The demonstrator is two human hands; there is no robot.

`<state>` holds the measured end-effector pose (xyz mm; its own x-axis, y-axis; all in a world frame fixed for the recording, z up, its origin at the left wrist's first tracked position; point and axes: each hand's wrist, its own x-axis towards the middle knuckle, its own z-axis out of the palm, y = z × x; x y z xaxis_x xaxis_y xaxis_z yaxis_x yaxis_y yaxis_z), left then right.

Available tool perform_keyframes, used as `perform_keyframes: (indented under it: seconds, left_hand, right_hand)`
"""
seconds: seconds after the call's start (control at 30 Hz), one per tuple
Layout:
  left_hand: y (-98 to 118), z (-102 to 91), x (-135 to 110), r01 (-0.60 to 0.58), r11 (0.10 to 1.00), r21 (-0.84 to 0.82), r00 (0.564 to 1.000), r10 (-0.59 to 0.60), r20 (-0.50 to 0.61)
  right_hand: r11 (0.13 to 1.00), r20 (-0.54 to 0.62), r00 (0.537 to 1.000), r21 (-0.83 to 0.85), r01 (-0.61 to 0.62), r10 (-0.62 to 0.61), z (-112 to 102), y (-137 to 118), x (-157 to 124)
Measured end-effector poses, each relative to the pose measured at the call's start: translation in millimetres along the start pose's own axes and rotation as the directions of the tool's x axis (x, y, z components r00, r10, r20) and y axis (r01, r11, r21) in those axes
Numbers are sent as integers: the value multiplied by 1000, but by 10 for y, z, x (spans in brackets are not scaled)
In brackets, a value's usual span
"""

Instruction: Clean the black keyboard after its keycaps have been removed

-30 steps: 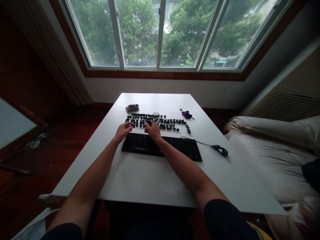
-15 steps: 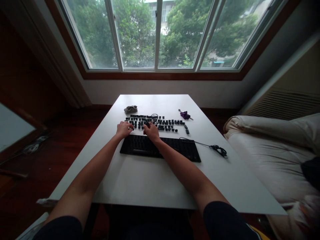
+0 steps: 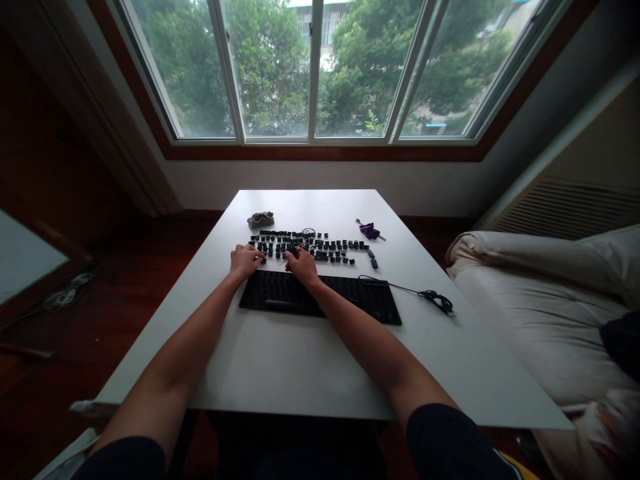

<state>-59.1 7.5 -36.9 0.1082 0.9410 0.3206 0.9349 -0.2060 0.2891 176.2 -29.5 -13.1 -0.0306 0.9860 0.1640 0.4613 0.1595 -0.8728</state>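
A black keyboard (image 3: 345,300) lies across the middle of the white table (image 3: 310,360), its cable (image 3: 435,300) trailing right. Just beyond it lie rows of several loose black keycaps (image 3: 330,248). My left hand (image 3: 244,261) rests at the keyboard's far left corner, fingers curled, tips touching the nearest keycaps. My right hand (image 3: 301,263) sits beside it over the keyboard's far edge, fingers curled into a pinch at the keycaps. What either hand holds is too small to make out.
A crumpled grey cloth (image 3: 261,219) lies beyond the keycaps at the left. A purple tool (image 3: 371,231) lies at the back right. A bed with light bedding (image 3: 540,300) stands right of the table. Windows (image 3: 310,67) fill the far wall.
Both hands have stayed at the keycap rows, shifting only slightly; the right hand's fingers moved a little among the keycaps. The view tilted slightly.
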Motion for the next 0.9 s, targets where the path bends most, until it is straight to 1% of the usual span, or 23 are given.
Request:
perform_keyframes:
  seconds: [0.07,0.13,0.23,0.33,0.4,0.43,0.47,0.5,0.53,0.6,0.63,0.67,0.7,0.73,0.8,0.9]
  left_hand:
    - [19,-5,-8,4,999,-32,1000,-5,-4]
    - [41,-13,-14,15,998,-59,1000,-16,-11]
    - [69,-37,-25,31,996,-80,999,-34,-39]
    - [112,-88,-36,27,994,-104,995,-36,-89]
    - [170,-132,-33,0,984,-176,992,-23,-128]
    - [210,-153,-27,-19,969,-247,991,-15,-136]
    - [257,-171,-17,-36,938,-345,991,-10,-130]
    - [307,-185,-5,-38,885,-465,994,-14,-108]
    - [359,-194,8,-20,803,-596,997,-27,-71]
    - [453,-201,34,44,587,-808,998,-68,5]
    - [490,-201,44,70,486,-871,996,-87,31]
    - [517,-199,51,85,407,-910,993,-105,46]
    - [535,-197,54,89,354,-931,991,-122,48]
    - [544,-195,54,86,326,-941,989,-139,42]
    - [542,-191,44,70,318,-946,987,-159,20]
    - [513,-174,12,38,332,-943,987,-162,-17]
  right_hand:
    - [1000,7,1000,6,-3,3,-5,-5,-5]
    - [1000,-10,1000,28,-7,7,-17,-14,-14]
    - [996,-53,999,90,1,4,-37,-28,-25]
    - [984,-47,999,176,21,-13,-35,-30,-26]
    - [970,-20,1000,243,19,-15,-17,-25,-22]
    - [962,-1,1000,274,16,-17,-6,-21,-18]
    - [953,20,1000,302,15,-21,4,-17,-14]
    - [946,46,998,324,15,-32,13,-14,-10]
    - [940,76,996,341,20,-48,20,-12,-6]
    - [926,160,982,376,33,-100,27,-12,0]
    - [918,212,968,395,39,-133,28,-15,2]
    - [909,259,952,414,43,-163,28,-20,3]
    - [902,297,937,430,42,-186,27,-25,4]
    - [897,325,925,440,38,-199,23,-32,6]
    - [892,351,915,452,20,-199,8,-50,10]
    - [869,330,926,494,-2,-185,-42,-95,17]
